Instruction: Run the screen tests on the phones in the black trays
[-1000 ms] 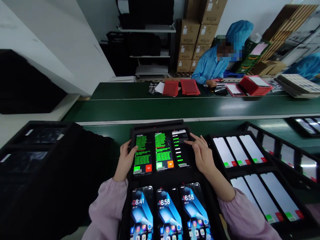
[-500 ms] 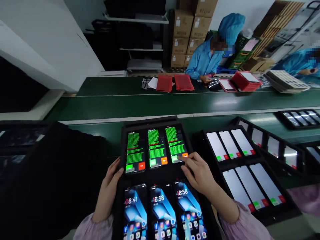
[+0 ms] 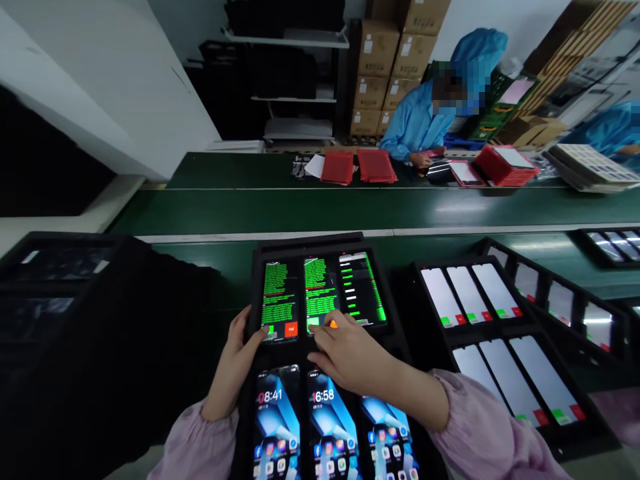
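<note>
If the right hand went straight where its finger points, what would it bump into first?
The right hand would probably meet the upper middle phone first, by its green button. It may be touching there now; the depth is hard to tell.

Table (image 3: 240, 210): bare lane lengthwise, beyond it red stacks (image 3: 377, 165) toward the far edge.
Center tray (image 3: 285, 353): right forearm (image 3: 413, 387) bars its right edge (narrow gap beside the right tray (image 3: 487, 333)).
</note>
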Available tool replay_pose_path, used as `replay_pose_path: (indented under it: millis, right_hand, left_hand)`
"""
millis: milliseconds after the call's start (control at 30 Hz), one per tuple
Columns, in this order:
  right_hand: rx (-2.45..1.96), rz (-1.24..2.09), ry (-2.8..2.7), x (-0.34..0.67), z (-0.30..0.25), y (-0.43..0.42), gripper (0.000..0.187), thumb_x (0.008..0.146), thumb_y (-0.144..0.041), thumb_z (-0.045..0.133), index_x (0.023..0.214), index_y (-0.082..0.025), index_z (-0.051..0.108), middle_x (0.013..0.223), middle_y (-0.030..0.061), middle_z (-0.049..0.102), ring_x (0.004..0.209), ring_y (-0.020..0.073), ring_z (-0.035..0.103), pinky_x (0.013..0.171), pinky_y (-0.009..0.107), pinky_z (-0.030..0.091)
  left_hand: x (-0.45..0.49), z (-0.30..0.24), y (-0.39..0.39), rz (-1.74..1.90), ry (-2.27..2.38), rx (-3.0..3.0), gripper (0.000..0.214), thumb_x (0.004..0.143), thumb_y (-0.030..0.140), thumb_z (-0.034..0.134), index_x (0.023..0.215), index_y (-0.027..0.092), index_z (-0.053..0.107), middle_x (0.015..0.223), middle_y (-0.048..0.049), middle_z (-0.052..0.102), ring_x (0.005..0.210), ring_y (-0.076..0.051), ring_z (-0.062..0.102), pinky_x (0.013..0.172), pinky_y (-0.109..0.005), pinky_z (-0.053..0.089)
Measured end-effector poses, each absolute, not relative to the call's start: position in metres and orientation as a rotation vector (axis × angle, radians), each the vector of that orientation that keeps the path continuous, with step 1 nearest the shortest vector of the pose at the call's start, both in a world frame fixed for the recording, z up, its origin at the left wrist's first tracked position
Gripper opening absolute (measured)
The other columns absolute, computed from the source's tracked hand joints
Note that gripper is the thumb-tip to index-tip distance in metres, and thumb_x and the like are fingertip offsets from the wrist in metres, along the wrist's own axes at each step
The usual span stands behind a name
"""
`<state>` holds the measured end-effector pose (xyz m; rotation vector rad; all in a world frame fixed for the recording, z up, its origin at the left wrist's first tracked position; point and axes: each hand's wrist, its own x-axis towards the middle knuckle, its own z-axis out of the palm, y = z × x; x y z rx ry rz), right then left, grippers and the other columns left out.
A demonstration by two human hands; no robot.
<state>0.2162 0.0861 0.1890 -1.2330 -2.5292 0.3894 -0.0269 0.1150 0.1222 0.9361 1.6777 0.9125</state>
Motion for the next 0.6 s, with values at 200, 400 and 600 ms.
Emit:
replay_pose_path:
  millis: [200, 400, 600]
  right_hand:
    - [-1.184, 0.484, -2.211, 0.232, 0.192, 0.086, 0.025, 0.108, -0.028, 0.048, 0.112, -0.017, 0.07, 0.085, 0.0082, 0.073, 0.092, 0.0249, 0.062, 0.08, 0.039, 0.059]
    - [-1.18, 0.475, -1.948, 0.246, 0.198, 0.086, 0.023, 0.105, -0.022, 0.05, 0.086, -0.025, 0.064, 0.071, 0.0034, 0.07, 0.086, 0.0233, 0.064, 0.074, 0.037, 0.059]
    - [-1.171, 0.472, -1.918, 0.241, 0.195, 0.089, 0.033, 0.101, -0.02, 0.053, 0.07, -0.028, 0.046, 0.059, 0.0003, 0.06, 0.091, 0.0243, 0.071, 0.07, 0.036, 0.06]
  left_hand:
    - [-0.026, 0.117, 0.115, 0.946, 1.675, 0.973, 0.062, 0.071, 0.043, 0.077, 0.129, 0.025, 0.066, 0.145, -0.0093, 0.062, 0.139, -0.031, 0.057, 0.12, -0.044, 0.044]
    - [-0.027, 0.127, 0.118, 1.054, 1.557, 0.881, 0.056, 0.084, 0.042, 0.063, 0.138, 0.024, 0.066, 0.143, -0.0083, 0.067, 0.139, -0.03, 0.058, 0.121, -0.045, 0.042]
    - [-0.024, 0.128, 0.125, 1.014, 1.599, 0.892, 0.057, 0.084, 0.041, 0.062, 0.138, 0.025, 0.067, 0.149, -0.006, 0.065, 0.141, -0.029, 0.056, 0.123, -0.045, 0.041]
